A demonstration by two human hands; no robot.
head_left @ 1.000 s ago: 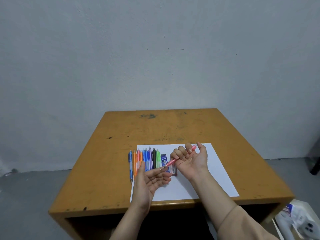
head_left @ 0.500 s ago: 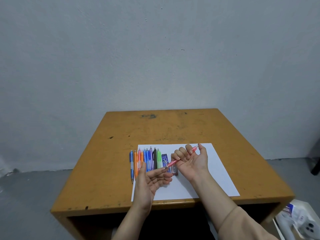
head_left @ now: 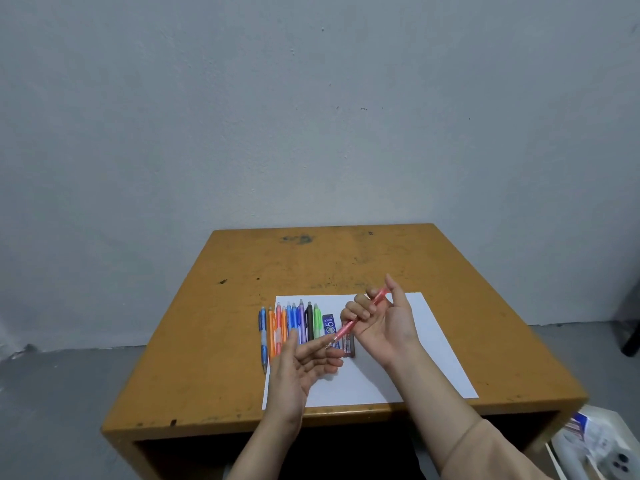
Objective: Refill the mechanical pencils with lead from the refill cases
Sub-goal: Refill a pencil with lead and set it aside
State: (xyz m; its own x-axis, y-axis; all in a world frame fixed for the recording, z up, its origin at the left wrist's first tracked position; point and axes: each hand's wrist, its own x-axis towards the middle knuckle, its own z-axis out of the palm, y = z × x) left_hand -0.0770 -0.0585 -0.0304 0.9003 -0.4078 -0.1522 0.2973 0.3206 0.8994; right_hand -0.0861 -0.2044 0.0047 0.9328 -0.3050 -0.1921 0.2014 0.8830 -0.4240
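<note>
Head camera looks forward-down over the table [head_left: 242,306].

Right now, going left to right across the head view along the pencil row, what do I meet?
Blue pencil, orange pencil, black pencil, green pencil, blue refill case, right hand gripping the pink pencil. The left hand overlaps the row, so omitted.

Scuffed wooden table [head_left: 242,341], matt white paper [head_left: 429,362]

Paper [head_left: 415,358] on table [head_left: 311,265], front-centre. Pencil row [head_left: 294,320] on paper's L edge, leftmost ones off it on table. Cases [head_left: 329,325] just R of row.
</note>
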